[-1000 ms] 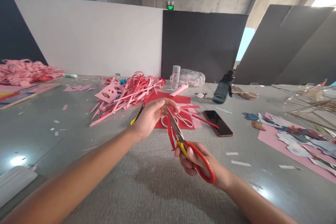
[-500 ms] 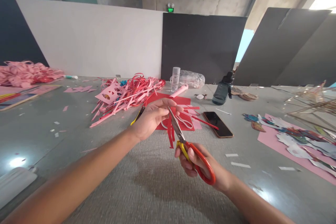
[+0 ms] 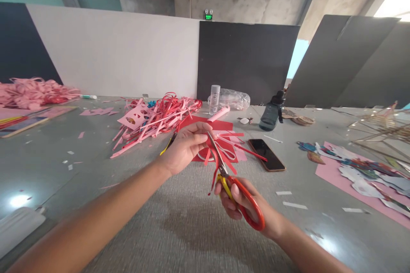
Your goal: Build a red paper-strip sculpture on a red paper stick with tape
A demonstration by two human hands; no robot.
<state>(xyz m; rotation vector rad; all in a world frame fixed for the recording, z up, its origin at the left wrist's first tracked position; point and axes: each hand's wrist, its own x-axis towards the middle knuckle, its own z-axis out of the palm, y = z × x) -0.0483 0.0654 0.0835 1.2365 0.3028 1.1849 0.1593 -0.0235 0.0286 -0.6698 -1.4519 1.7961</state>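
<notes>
My right hand (image 3: 235, 198) is wrapped round the scissors (image 3: 248, 207), which have a red and yellow handle. Their blades point up and left, with the tips close to my left fingertips. My left hand (image 3: 185, 147) is closed in a pinch on a red paper strip (image 3: 215, 177), whose end dangles beside the blades. Behind both hands lies a red paper sheet (image 3: 224, 126) with a white looped cord (image 3: 228, 153) and several red and pink strips on it. Part of the pinched strip is hidden by my fingers.
A heap of pink and red paper strips (image 3: 160, 115) lies behind my left hand, near a yellow cutter (image 3: 165, 148). To the right are a phone (image 3: 267, 154), a dark bottle (image 3: 270, 113) and a pink sheet with cutouts (image 3: 361, 179). A clear spray bottle (image 3: 215, 99) stands farther back.
The red strip's hanging end has swung right and lower, next to the scissors' pivot. Both hands keep nearly the same place; the view has tilted slightly upward.
</notes>
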